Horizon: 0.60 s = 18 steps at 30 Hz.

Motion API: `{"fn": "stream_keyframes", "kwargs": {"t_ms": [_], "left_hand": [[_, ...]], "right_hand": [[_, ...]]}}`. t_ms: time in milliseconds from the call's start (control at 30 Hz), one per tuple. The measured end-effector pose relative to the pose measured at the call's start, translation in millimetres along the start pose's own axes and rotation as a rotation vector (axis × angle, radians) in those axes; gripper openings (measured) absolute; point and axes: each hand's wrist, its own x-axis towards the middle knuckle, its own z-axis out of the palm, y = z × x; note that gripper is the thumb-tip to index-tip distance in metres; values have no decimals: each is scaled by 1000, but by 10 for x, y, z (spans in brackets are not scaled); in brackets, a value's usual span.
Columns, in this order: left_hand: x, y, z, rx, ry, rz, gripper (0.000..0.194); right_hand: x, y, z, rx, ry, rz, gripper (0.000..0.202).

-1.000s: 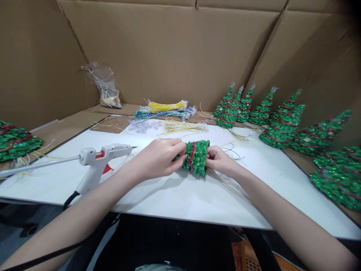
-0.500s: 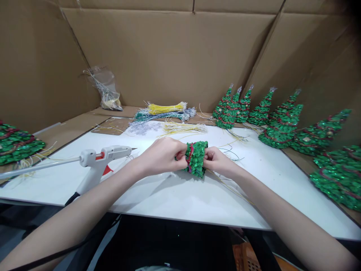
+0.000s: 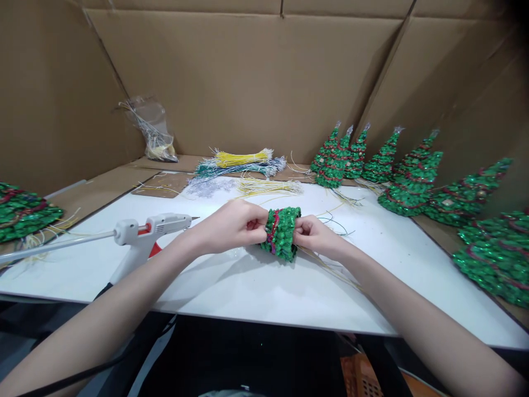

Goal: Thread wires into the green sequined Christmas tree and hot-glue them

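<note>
A small green tinsel Christmas tree (image 3: 283, 234) lies on its side over the white board, its wide base facing right and a red garland near its left part. My left hand (image 3: 237, 223) is closed with thumb and fingers pinching the tree's left end, whose tip it hides. At the base rim, my right hand (image 3: 312, 234) is closed too, its fingertips partly inside the opening. What those fingertips touch inside is hidden. Thin yellowish wires (image 3: 330, 270) trail from the base beneath my right wrist.
A white glue gun (image 3: 152, 231) with a glue stick stands left of my left forearm. Bundled wires (image 3: 243, 160) lie at the back, near a plastic bag (image 3: 155, 132). Finished-looking trees (image 3: 409, 187) line the right side; another tree (image 3: 25, 212) sits far left. Cardboard walls (image 3: 231, 77) enclose the board.
Both hands and the tree have shifted slightly left. The tree has turned a little, and more of its dark base opening shows by my right fingertips.
</note>
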Motion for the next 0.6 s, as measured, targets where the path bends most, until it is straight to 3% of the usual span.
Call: {"fn": "stream_keyframes", "kwargs": {"t_ms": [267,600], "left_hand": [[-46,51,-64,88,9,12,18],[-30,94,17,122,87,-120,19]], "right_hand": [[5,84,-5,-44,17,-19,34],[11,70,29,-47,32,-16,33]]}}
